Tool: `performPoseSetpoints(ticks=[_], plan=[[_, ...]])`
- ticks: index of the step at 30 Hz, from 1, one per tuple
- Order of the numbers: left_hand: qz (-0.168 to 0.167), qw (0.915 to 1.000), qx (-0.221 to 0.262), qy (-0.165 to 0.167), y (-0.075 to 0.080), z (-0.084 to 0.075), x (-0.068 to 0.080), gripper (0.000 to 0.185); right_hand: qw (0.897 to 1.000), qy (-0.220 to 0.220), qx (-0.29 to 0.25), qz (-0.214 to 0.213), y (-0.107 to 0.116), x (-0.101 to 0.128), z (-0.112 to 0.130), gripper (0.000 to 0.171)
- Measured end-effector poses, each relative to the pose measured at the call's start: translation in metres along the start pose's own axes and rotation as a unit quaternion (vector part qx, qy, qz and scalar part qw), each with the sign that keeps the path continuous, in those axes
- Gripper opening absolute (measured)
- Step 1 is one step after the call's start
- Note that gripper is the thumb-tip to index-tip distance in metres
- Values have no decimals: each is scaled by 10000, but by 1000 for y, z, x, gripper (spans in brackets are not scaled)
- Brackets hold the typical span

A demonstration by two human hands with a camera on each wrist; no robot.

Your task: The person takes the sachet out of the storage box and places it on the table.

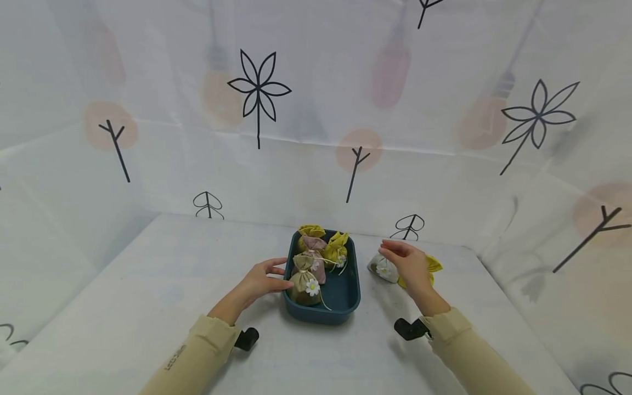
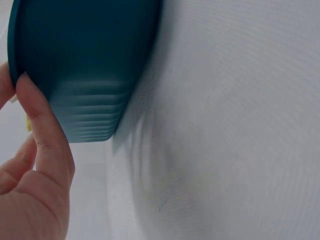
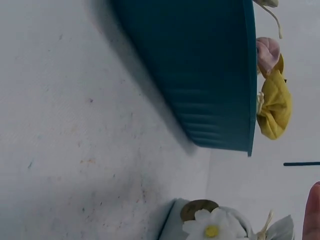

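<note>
Head view tells me to keep my left hand (image 1: 257, 283) braced, fingers relaxed, on the teal tray (image 1: 345, 299) while my relaxed, empty right hand (image 1: 412, 266) lowers onto the white daisy sachet (image 1: 382, 268) right of it, whose flower only the right wrist view shows clearly.

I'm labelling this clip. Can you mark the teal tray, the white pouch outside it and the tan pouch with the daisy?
Teal plastic tray (image 1: 345, 299), head view: bare floor inside.
White fabric pouch (image 1: 382, 269), head view: its body, beside the right hand.
Tan fabric pouch with daisy (image 1: 302, 285), head view: its body, left of the flower.
</note>
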State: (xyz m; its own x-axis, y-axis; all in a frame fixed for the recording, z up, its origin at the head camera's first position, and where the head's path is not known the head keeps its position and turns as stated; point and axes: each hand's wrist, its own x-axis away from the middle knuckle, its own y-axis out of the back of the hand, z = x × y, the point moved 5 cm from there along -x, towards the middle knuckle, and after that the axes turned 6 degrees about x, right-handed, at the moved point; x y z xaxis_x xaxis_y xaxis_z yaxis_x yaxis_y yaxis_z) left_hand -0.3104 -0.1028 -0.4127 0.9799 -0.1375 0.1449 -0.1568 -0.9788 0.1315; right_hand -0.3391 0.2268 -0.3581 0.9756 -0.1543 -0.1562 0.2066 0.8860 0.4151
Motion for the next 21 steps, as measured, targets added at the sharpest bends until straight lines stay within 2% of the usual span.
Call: performPoseSetpoints(ticks=[7,15,21], plan=[[61,10000,48,-18,0,0,0,74,9999,19,87,126,-11,-6,7,41],[48,9999,116,-41,1,1,-1,73,9991,-60,-62,409,-24,-16,17,44],[23,10000,58,10,1,1,-1,74,9981,-15,-45,616,-32,-26,24,38]])
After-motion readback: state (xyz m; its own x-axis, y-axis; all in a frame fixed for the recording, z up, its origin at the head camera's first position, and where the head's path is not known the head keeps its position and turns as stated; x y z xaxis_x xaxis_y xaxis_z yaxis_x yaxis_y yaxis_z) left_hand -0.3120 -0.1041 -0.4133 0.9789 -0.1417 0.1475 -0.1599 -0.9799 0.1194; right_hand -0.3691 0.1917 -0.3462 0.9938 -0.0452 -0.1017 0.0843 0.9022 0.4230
